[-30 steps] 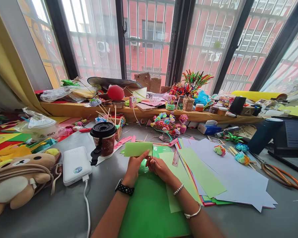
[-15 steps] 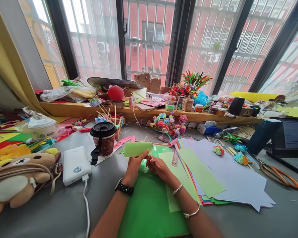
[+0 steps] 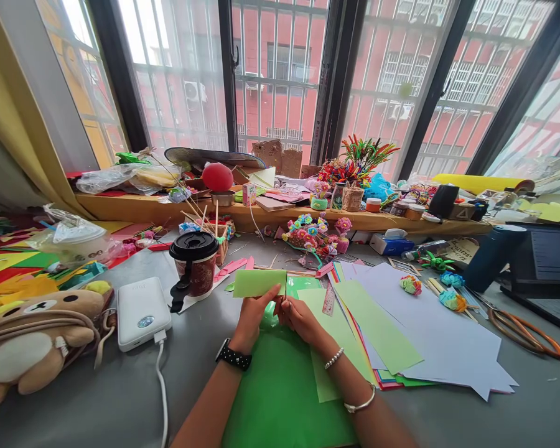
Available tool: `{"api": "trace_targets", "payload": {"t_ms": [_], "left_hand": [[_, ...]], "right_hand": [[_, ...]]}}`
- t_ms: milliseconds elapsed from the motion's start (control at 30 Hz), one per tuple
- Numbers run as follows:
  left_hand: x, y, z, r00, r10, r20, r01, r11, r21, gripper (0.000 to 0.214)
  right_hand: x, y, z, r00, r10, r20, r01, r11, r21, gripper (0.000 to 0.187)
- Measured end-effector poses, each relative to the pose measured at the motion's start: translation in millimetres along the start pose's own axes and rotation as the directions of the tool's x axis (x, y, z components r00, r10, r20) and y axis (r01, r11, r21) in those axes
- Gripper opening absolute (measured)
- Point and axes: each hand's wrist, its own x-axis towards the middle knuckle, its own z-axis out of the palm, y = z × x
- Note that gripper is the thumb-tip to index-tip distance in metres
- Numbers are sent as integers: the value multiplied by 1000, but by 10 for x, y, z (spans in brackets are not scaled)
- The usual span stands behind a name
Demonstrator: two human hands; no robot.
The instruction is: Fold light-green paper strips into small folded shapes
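Observation:
My left hand (image 3: 252, 314) pinches a folded strip of light green paper (image 3: 259, 281) and holds it up level above the table. My right hand (image 3: 298, 316) is closed round a small cutting tool whose thin blade meets the strip's right end; I cannot make out the tool clearly. Both hands hover over a bright green sheet (image 3: 280, 392) lying at the table's near edge. A black watch is on my left wrist and bracelets on my right.
A lidded coffee cup (image 3: 195, 261) and a white power bank (image 3: 143, 311) with cable stand at the left, beside a bear-shaped bag (image 3: 32, 333). Stacked paper sheets (image 3: 424, 336) spread to the right, with orange-handled scissors (image 3: 527, 323) beyond. Paper flowers (image 3: 310, 233) and clutter line the windowsill.

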Motion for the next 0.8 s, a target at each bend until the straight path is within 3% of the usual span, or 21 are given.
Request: {"api": "trace_targets", "payload": {"t_ms": [233, 533, 800], "left_hand": [[-45, 63, 6, 994, 2, 112, -12, 996, 91, 21], [-6, 31, -10, 996, -67, -54, 70, 996, 55, 21], [4, 31, -9, 996, -70, -62, 70, 998, 1, 25]], "right_hand": [[-4, -3, -11, 1000, -5, -28, 5, 1000, 4, 53], [-14, -22, -26, 1000, 12, 17, -11, 1000, -12, 54], [-8, 29, -17, 1000, 15, 19, -14, 999, -38, 52]]}}
